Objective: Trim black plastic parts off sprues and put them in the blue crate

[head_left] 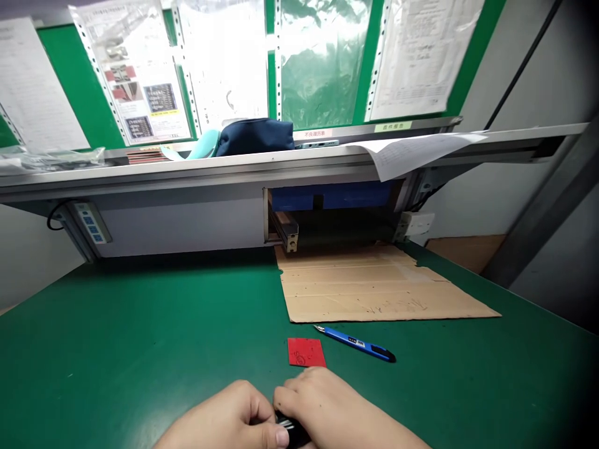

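Observation:
At the bottom middle of the head view, my left hand (236,419) and my right hand (322,402) are together over the green table. Both are closed around a small shiny black object (292,430). Fingers cover most of it, so its kind does not show. My left thumb lies along its near side. Just beyond my right hand lies a red square card (306,352) with dark handwriting on it. A blue utility knife (355,343) with a black end rests to the right of the card, its tip pointing left.
A flat cardboard sheet (374,293) lies on the green table (140,337) behind the knife. Above the back edge runs a shelf (196,171) carrying a dark blue pouch (255,136) and an overhanging paper (412,156). A power strip (92,222) is mounted at the left.

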Demonstrator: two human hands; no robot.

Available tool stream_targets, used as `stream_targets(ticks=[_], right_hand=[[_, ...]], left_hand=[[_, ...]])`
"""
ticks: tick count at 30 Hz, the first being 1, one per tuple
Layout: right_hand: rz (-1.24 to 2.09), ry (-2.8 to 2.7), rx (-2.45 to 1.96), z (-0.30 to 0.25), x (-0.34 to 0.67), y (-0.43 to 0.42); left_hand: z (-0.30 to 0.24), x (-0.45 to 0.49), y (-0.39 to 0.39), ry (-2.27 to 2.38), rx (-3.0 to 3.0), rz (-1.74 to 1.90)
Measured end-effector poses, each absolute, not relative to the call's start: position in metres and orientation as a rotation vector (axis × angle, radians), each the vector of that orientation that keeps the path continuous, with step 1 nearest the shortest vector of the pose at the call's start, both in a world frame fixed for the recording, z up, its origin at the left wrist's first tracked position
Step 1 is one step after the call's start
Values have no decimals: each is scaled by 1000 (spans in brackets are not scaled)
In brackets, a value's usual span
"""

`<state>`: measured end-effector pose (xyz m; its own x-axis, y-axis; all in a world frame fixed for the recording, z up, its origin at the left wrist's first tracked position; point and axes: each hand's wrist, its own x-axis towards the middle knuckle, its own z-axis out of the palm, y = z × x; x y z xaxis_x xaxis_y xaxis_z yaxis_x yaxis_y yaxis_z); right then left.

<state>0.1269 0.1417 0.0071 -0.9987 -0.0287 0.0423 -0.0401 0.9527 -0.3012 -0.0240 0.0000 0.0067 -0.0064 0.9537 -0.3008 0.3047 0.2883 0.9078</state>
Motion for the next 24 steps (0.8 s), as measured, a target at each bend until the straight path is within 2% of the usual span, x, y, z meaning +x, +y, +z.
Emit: stream_targets(ticks=[5,8,11,15,18,21,24], right_hand=[[716,-2861,-40,-8,119,148],[572,-2897,-63,-8,119,148],[493,-3053,108,-1,129,149],[920,-3120,242,4,141,152],[1149,-2752,-98,5,134,162],[1158,-2250,-518,11,125,175],[1123,-2150,-600,16,125,179]], left_hand=[[-3,-26,11,1300,1104,968],[-1,-27,8,1455,1149,921],[4,-25,2,1645,1288,783],[11,-23,-1,1484,1369,679],[15,-30,3,1433,1203,937],[13,-38,10,1506,961,1364],[2,-39,18,1569,774,1601]])
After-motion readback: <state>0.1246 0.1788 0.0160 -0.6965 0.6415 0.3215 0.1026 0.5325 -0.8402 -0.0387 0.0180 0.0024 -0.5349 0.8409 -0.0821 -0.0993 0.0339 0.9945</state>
